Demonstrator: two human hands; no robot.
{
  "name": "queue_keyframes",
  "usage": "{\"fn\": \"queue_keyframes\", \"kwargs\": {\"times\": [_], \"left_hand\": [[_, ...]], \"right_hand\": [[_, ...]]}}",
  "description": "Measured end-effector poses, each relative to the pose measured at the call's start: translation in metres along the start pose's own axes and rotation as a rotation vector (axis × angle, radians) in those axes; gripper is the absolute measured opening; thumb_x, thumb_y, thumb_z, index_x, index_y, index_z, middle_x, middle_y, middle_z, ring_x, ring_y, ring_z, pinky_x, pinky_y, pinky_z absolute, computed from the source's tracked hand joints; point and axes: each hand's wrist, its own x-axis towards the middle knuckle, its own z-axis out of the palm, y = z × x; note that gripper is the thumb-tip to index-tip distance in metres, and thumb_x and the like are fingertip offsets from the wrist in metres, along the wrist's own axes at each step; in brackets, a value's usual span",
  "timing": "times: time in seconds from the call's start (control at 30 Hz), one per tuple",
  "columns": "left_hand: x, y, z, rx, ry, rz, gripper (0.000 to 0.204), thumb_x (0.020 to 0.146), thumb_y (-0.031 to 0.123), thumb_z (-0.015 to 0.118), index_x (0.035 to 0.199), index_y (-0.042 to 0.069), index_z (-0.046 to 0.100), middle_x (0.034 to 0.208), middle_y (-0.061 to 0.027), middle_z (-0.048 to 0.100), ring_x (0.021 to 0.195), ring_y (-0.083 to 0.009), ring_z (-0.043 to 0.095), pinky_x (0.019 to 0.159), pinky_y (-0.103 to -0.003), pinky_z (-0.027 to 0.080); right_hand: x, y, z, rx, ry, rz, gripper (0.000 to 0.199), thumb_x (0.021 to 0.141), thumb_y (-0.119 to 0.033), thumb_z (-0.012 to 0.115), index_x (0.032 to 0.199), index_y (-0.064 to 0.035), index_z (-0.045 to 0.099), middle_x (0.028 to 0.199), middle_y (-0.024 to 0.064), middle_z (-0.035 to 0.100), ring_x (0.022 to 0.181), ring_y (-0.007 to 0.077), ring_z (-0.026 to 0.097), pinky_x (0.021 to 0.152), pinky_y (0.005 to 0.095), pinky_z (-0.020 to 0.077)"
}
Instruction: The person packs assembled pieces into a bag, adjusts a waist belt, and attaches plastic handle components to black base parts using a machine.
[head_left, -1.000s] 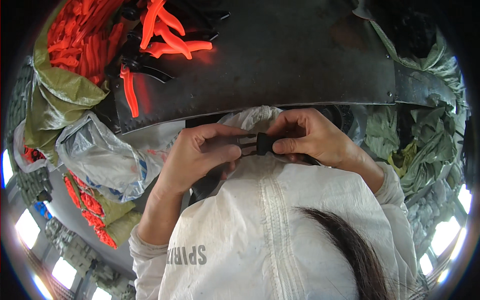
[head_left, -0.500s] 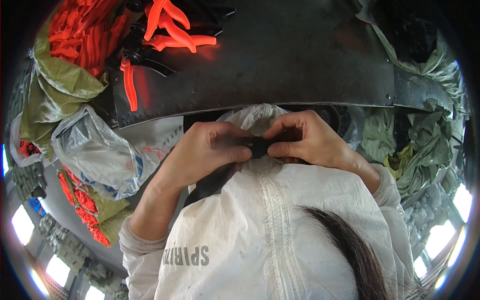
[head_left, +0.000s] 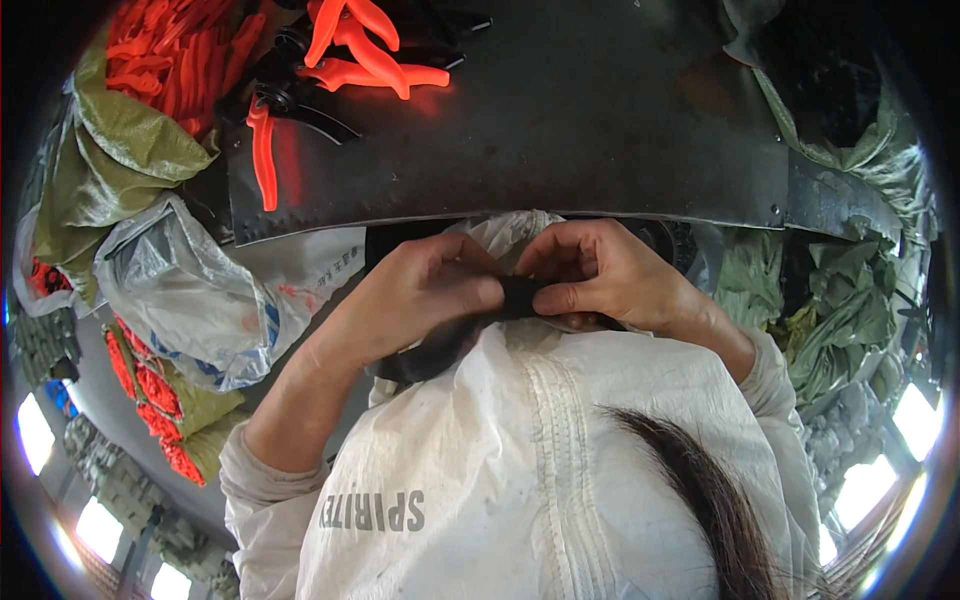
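Just beyond the table's near edge, close to my chest, both hands meet around a small black piece (head_left: 517, 298) whose kind I cannot make out. My left hand (head_left: 405, 300) is closed at its left end, thumb and forefinger pressed together and slightly blurred. My right hand (head_left: 620, 285) pinches its right end between thumb and fingers. Below my left hand shows a dark curved shape (head_left: 410, 365); whether it joins the black piece is hidden. A whitish plastic bag (head_left: 505, 230) sits behind my fingers.
The dark metal table (head_left: 560, 130) carries orange-handled black clamp-like tools (head_left: 375, 60) at its left. An olive sack of orange handles (head_left: 170, 65) stands far left, near a clear plastic bag (head_left: 185, 295). Grey-green sacks (head_left: 850, 290) lie at the right.
My left hand has shifted slightly on the black piece, and its forearm has moved a little left. More of the dark curved shape shows below it. My right hand keeps its pinch.
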Motion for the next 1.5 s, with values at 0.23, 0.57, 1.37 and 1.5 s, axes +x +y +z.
{"fn": "queue_keyframes", "kwargs": {"times": [0.23, 0.57, 1.37, 1.5], "left_hand": [[-0.056, -0.026, -0.037, 0.235, -0.074, -0.102, 0.038, 0.093, 0.016, 0.071, 0.128, 0.003, 0.063, 0.107, -0.0046, 0.068, 0.096, -0.0122, 0.064, 0.086, -0.029, 0.054], [-0.121, -0.063, -0.040, 0.123, -0.019, 0.159, 0.066, 0.097, 0.049, 0.071, 0.134, -0.005, 0.060, 0.123, -0.0160, 0.067, 0.105, -0.0229, 0.068, 0.091, -0.035, 0.055], [-0.125, -0.029, -0.022, 0.755, 0.663, 0.406, 0.010, 0.086, 0.001, 0.071, 0.095, 0.003, 0.072, 0.083, -0.0090, 0.064, 0.075, -0.0274, 0.063, 0.069, -0.036, 0.047], [-0.099, -0.027, -0.011, 1.073, 1.074, 0.558, 0.015, 0.083, 0.000, 0.074, 0.097, 0.005, 0.071, 0.084, -0.0075, 0.066, 0.081, -0.0266, 0.066, 0.078, -0.040, 0.049]], "right_hand": [[0.000, -0.001, 0.008, -0.117, 0.028, -0.040, 0.036, 0.090, -0.007, 0.079, 0.124, -0.0016, 0.066, 0.101, 0.0036, 0.067, 0.088, 0.0080, 0.062, 0.077, 0.0239, 0.0522], [0.006, -0.016, 0.032, -0.632, 0.021, -0.228, 0.037, 0.089, -0.012, 0.078, 0.124, -0.0049, 0.067, 0.099, 0.0084, 0.069, 0.093, 0.0200, 0.066, 0.086, 0.0340, 0.0528], [0.074, -0.050, 0.080, -0.831, -0.529, -0.352, 0.032, 0.096, -0.021, 0.068, 0.116, 0.0042, 0.071, 0.101, 0.0165, 0.076, 0.090, 0.0263, 0.070, 0.084, 0.0383, 0.0530], [0.075, -0.062, 0.087, -0.480, -0.499, -0.052, 0.034, 0.101, -0.019, 0.068, 0.126, 0.0028, 0.066, 0.104, 0.0076, 0.072, 0.100, 0.0163, 0.065, 0.094, 0.0331, 0.0504]]}}
